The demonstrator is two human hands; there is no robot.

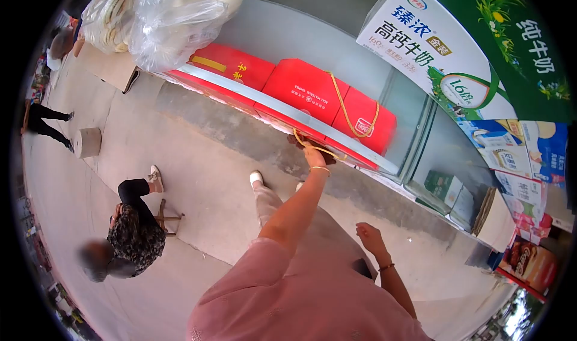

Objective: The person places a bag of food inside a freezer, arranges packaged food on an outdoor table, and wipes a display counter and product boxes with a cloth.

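Note:
My left hand (314, 154) reaches forward to the front of a glass counter, its fingers closed around a yellow cord handle (327, 151). Something dark brown (293, 139) shows beside the fingers; I cannot make out what it is. Just beyond the hand, on the glass, lies a red gift box (306, 88) with white print and a second yellow cord looped across its top. Another red box (240, 67) with gold lettering adjoins it on the left. Low at my side hangs my right hand (371, 237), fingers curled in, with nothing visible in them.
Milk cartons (433, 52) are stacked at the right of the glass counter (300, 25). Clear plastic bags (180, 22) sit at its left end. A seated person (135, 239) is on a small stool (168, 218). Another person stands near a round concrete block (88, 142).

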